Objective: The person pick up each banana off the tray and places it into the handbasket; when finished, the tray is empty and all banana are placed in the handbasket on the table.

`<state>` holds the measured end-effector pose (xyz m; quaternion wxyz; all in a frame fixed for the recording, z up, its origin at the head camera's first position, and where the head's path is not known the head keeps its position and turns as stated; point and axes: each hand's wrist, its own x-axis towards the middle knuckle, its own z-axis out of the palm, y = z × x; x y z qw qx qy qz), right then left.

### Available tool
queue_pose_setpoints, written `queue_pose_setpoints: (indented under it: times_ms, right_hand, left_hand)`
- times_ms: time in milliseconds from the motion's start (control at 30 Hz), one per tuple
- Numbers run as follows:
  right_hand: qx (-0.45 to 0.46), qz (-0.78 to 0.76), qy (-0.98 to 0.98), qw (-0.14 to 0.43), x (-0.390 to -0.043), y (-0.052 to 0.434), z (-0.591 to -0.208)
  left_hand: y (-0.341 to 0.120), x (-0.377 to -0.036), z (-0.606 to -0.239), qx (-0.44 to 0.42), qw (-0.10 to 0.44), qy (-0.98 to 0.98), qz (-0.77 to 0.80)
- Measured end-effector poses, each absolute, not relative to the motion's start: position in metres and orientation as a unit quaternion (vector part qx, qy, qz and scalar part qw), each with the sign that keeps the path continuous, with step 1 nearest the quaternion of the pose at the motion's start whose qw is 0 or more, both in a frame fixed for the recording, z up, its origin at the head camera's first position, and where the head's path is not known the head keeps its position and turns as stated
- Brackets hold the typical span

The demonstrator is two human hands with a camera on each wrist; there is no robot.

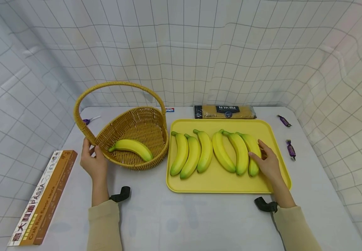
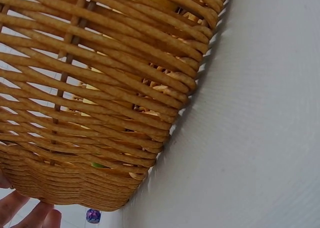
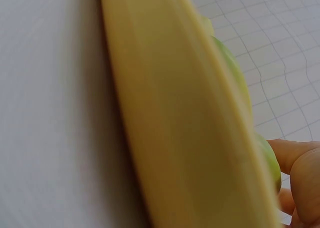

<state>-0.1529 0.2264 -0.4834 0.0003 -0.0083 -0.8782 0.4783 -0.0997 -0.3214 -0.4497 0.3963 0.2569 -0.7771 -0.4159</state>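
My right hand (image 1: 269,166) pinches the rightmost banana (image 1: 254,145), near the tray (image 1: 218,184)'s right edge; should lift straight, clear of the neighbouring banana (image 1: 241,153). Left hand (image 1: 95,165) pinches the basket (image 1: 146,120), beside the tray's left edge; keep it steady.

A wicker basket (image 1: 144,126) holds one banana (image 1: 134,146); six yellow-green bananas (image 1: 204,151) lie on a tray (image 1: 225,187)

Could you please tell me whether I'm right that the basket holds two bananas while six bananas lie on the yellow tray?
Not quite: the basket holds only one banana, not two, as the head view shows. The six bananas do lie on the yellow tray.
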Motion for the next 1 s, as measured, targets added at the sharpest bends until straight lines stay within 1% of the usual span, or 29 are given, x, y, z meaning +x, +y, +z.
queue_pose_setpoints:
  times_ms: [267, 1000]
  right_hand:
    - [-0.022, 0.465, -0.885, 0.008, -0.1544, 0.226, -0.4856]
    - [-0.059, 0.477, -0.877, 0.021, -0.1537, 0.2214, -0.4821]
  left_hand:
    - [-0.3199, -0.0992, -0.4485, 0.268, 0.388, -0.777, -0.417]
    - [-0.3189, -0.0986, -0.4478, 0.269, 0.385, -0.778, -0.416]
